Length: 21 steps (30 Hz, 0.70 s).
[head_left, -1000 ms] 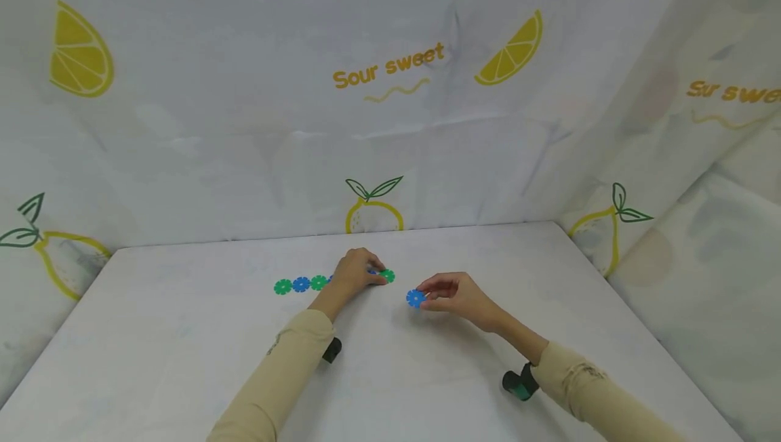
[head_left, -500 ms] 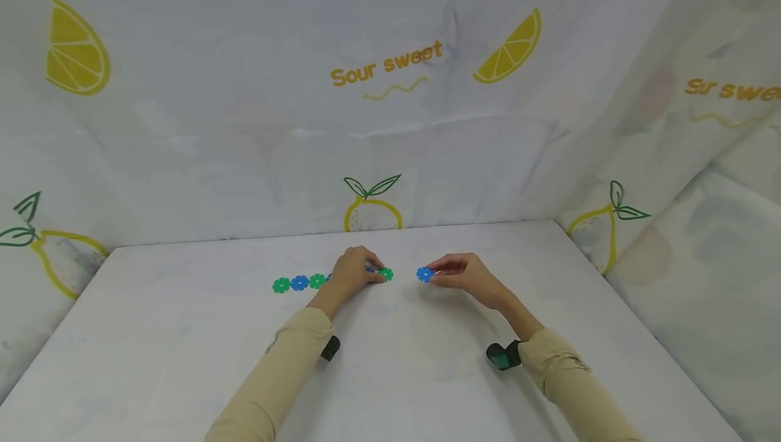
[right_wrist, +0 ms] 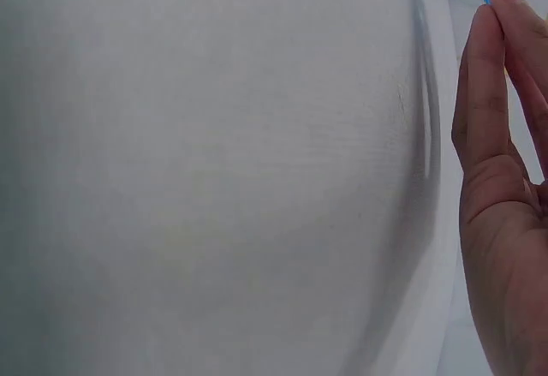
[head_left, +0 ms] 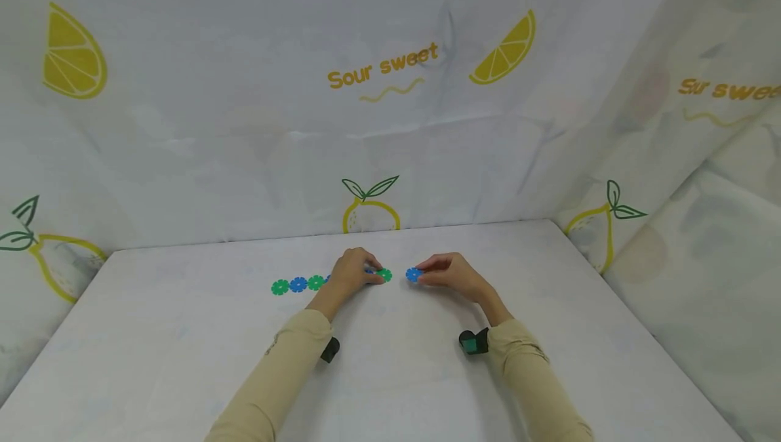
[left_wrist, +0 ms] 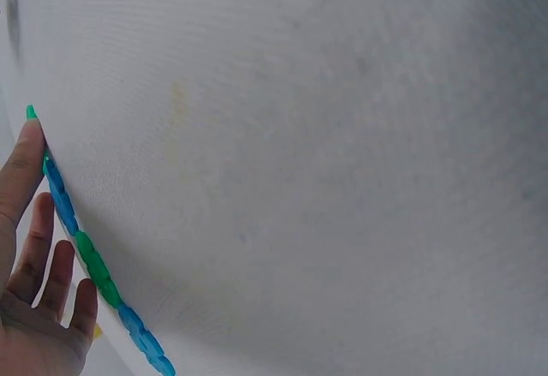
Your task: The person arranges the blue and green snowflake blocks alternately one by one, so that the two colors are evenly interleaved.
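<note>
My left hand [head_left: 350, 274] pinches the green snowflake disc [head_left: 384, 275] at the right end of a row of linked green and blue discs. Left of the hand, a green disc [head_left: 280, 287], a blue disc [head_left: 298, 285] and another green disc [head_left: 316, 283] show; the hand covers the row's middle. The left wrist view sees the row edge-on, with a green disc [left_wrist: 98, 269] between blue ones. Between thumb and fingertips my right hand [head_left: 454, 276] holds a single blue snowflake disc [head_left: 413, 274], a small gap to the right of the row's green end.
A white cloth covers the table [head_left: 183, 360]. Behind it rises a white curtain [head_left: 244, 123] printed with lemons, and more curtain hangs at the right. Small dark wrist cameras sit under the left sleeve [head_left: 274, 374] and the right sleeve [head_left: 531, 381].
My right hand has moved away from me, then left, bringing the blue disc closer to the row's green end. The left hand keeps its pinch in nearly the same place.
</note>
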{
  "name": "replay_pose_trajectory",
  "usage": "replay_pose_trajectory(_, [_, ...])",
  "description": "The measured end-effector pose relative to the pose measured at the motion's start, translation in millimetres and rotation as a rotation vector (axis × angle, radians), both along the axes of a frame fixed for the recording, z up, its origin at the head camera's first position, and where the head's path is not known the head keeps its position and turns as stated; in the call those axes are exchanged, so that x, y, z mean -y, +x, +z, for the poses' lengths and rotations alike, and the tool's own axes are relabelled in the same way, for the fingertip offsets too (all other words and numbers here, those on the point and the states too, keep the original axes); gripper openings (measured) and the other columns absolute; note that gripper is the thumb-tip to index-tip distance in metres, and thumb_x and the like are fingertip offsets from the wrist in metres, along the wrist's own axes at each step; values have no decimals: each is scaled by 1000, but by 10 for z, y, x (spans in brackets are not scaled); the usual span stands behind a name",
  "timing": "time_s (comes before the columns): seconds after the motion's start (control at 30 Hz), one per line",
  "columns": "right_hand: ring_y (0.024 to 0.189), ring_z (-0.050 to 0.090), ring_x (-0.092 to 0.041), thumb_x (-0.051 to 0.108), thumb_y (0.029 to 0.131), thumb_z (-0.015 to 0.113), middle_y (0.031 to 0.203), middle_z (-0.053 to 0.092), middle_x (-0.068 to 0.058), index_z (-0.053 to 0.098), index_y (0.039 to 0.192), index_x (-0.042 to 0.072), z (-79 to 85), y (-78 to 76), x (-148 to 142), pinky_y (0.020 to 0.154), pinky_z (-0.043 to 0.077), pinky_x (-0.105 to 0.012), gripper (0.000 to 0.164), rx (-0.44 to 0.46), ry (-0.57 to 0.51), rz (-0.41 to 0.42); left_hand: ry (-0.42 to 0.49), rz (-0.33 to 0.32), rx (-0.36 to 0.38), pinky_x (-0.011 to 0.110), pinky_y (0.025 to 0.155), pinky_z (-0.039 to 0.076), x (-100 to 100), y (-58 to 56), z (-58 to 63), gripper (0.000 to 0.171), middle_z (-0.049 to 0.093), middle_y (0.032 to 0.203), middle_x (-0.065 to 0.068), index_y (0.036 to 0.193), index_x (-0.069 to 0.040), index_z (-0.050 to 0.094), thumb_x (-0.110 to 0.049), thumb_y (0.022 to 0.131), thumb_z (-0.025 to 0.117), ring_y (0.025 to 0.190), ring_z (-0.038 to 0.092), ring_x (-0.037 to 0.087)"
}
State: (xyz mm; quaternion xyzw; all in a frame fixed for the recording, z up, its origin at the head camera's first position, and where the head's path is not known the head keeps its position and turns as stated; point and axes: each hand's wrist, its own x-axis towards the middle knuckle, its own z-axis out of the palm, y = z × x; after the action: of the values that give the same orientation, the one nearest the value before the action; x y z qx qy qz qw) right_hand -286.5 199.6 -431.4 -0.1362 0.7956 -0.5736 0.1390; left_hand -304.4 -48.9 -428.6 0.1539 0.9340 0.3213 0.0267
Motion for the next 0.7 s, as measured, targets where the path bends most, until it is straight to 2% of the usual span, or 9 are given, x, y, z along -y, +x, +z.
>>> replay_pose_trajectory(0.47, [94,64,-15,5,84,73,106,69,-13,68,106,-6,-34,-83,12,82,53,-24,25,-24,5,-47,-11,0,8,41,100,43,-13,-9,10,22,67,107,7,92,-9,76,-19,74,83,113,57,28])
replay_pose_trajectory(0.7, [93,64,-17,3,84,72,106,68,-20,66,106,-10,-6,-94,85,80,53,-23,26,-38,17,-40,-20,4,11,42,100,43,-12,-7,18,22,67,106,7,93,-9,76,-19,74,83,112,57,28])
